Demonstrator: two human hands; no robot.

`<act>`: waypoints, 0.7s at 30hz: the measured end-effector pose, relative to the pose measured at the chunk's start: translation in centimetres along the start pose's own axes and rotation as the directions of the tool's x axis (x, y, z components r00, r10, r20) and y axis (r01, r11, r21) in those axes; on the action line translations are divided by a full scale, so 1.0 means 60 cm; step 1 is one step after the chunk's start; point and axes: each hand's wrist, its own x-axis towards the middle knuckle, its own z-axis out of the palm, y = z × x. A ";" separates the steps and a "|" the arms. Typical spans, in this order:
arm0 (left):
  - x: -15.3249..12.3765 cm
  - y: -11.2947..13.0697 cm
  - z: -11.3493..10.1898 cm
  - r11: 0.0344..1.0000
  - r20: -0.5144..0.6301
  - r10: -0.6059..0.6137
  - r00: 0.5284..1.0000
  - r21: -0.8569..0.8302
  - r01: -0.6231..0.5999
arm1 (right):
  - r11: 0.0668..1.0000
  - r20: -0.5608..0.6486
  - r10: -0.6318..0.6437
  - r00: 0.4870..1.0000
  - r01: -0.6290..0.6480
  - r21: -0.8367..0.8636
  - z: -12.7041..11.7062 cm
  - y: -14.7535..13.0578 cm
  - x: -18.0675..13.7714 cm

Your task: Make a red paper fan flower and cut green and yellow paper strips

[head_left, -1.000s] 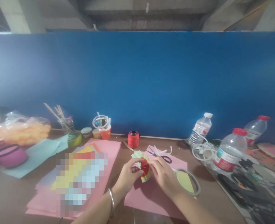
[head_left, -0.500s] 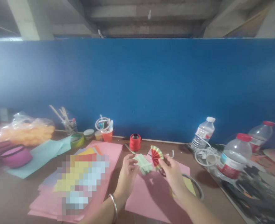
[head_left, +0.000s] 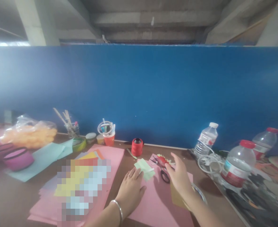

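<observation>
My left hand (head_left: 131, 187) lies palm down, its fingertips at the near edge of a folded pale green paper (head_left: 144, 168). My right hand (head_left: 180, 175) has its thumb and fingers apart, just beside a small pleated red and yellow-green paper fan (head_left: 162, 160). The fan lies low near the far edge of a pink paper sheet (head_left: 160, 195). A pair of scissors with dark handles (head_left: 164, 176) sits by the fan, left of my right hand. Under my right wrist a yellowish piece of paper (head_left: 176, 195) shows in part.
A red spool (head_left: 137, 147) stands behind the papers. To the left are stacked coloured sheets (head_left: 116, 154), partly blurred out, and a cup of pens (head_left: 109, 140). Bottles, among them a red-capped one (head_left: 238, 164), and a white cable (head_left: 206, 164) are at the right.
My right hand has let go of the fan, which now lies on the table side, and its fingers have spread. My left hand has come down flat beside the green paper.
</observation>
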 end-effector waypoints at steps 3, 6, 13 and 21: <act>-0.001 0.009 -0.009 0.999 -0.017 0.023 1.000 0.026 -0.022 | 0.956 0.236 -0.240 0.941 0.271 -0.108 0.012 -0.026 -0.033; -0.001 0.018 -0.018 0.997 -0.024 0.075 0.997 0.029 -0.074 | 0.929 0.439 -0.238 0.866 0.335 -0.157 0.022 -0.046 -0.062; -0.007 0.027 -0.024 0.996 -0.018 0.090 0.996 0.031 -0.089 | 0.845 0.563 -0.291 0.774 0.484 -0.228 0.023 -0.057 -0.076; -0.003 -0.003 0.008 0.946 -0.221 -0.170 0.960 0.235 0.221 | 0.858 0.588 -0.287 0.756 0.476 -0.193 0.025 -0.054 -0.074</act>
